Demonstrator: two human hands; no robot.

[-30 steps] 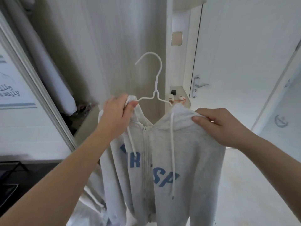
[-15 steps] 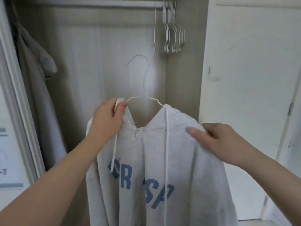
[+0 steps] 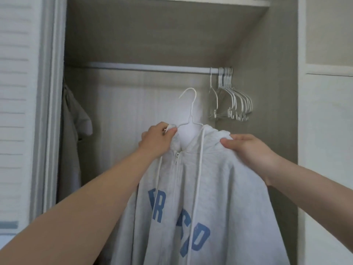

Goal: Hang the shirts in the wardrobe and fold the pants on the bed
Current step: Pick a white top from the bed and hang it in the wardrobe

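A soft, heathered light-grey zip hoodie (image 3: 219, 188) with white drawcords and blocky blue letters, only partly readable, sits on a thin white wire hanger (image 3: 188, 109) below the wardrobe's smooth white rail (image 3: 149, 68). The left hand (image 3: 157, 139) pinches fabric at one shoulder; the right hand (image 3: 248, 150) grips the other. Bare wire hangers (image 3: 232, 96) bunch at the rail's right end.

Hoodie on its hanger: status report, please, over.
Left hand grips the hoodie collar at the hanger; right hand pinches the other shoulder. Hook below the rail, not yet on. Empty hangers bunched right, rail bare ahead.
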